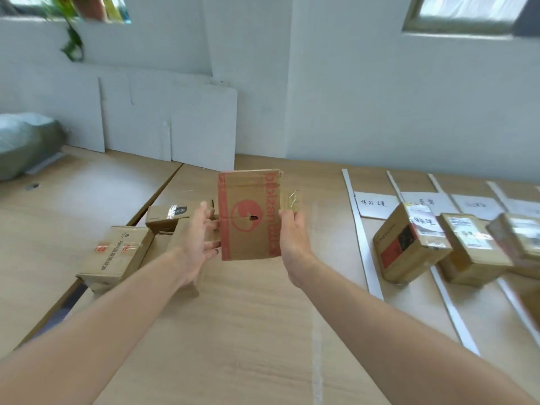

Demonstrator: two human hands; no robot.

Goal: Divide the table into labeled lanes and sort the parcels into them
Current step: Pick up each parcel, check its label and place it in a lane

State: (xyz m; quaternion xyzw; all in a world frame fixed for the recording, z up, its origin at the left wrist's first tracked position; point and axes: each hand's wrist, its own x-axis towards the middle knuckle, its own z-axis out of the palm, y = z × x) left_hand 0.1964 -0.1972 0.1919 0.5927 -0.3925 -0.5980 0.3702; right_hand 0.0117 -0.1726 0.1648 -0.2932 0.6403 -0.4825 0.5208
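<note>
Head view showed a cardboard box (248,214) with red print held upright above the table (248,331), clamped between both palms: the left hand (198,241) pressed its left side, the right hand (293,238) its right edge. At nine o'clock from it lay two more boxes (117,255), shut and taped. At three o'clock, white strips (362,238) marked lanes with paper labels (375,204); three sealed parcels (412,244) sat in separate lanes, contents hidden.
</note>
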